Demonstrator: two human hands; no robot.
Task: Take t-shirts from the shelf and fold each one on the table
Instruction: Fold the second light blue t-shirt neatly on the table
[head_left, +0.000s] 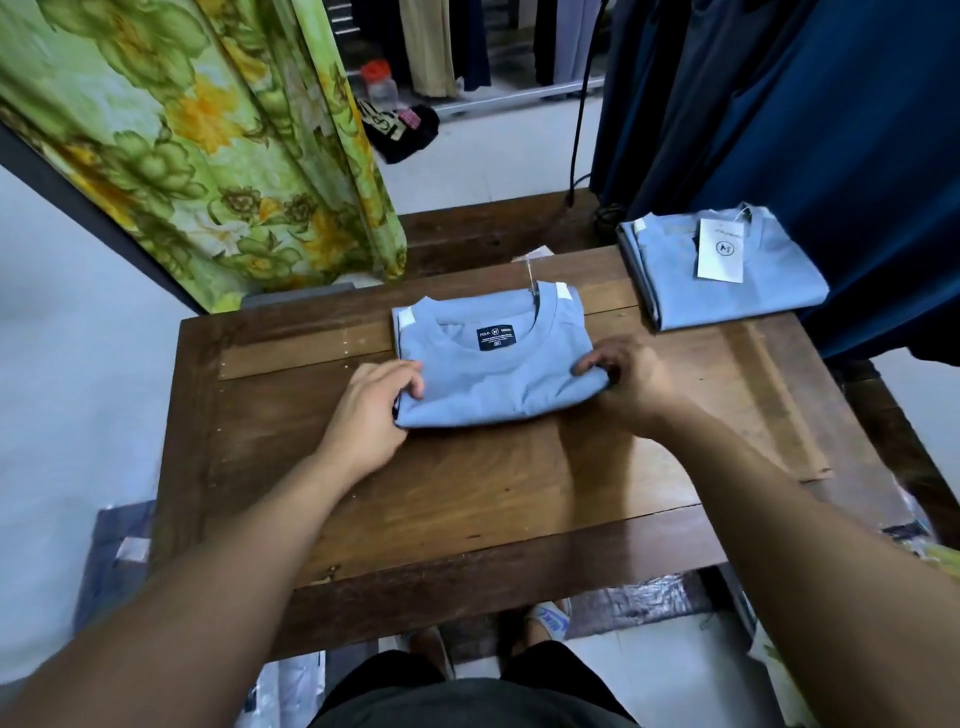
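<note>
A light blue t-shirt (493, 364) lies folded into a small rectangle on the wooden table (467, 493), collar and dark neck label facing up. My left hand (371, 410) grips the shirt's near left corner, thumb on top. My right hand (628, 384) pinches the near right corner, fingers curled over the fold. A stack of folded light blue t-shirts (727, 286) with a white hang tag sits at the table's far right corner. The shelf is not in view.
A green floral curtain (208, 156) hangs at the left behind the table. Dark blue garments (805, 130) hang at the right, over the folded stack. A black cable (579, 130) drops to the table's far edge. Plastic bags lie on the floor around the table.
</note>
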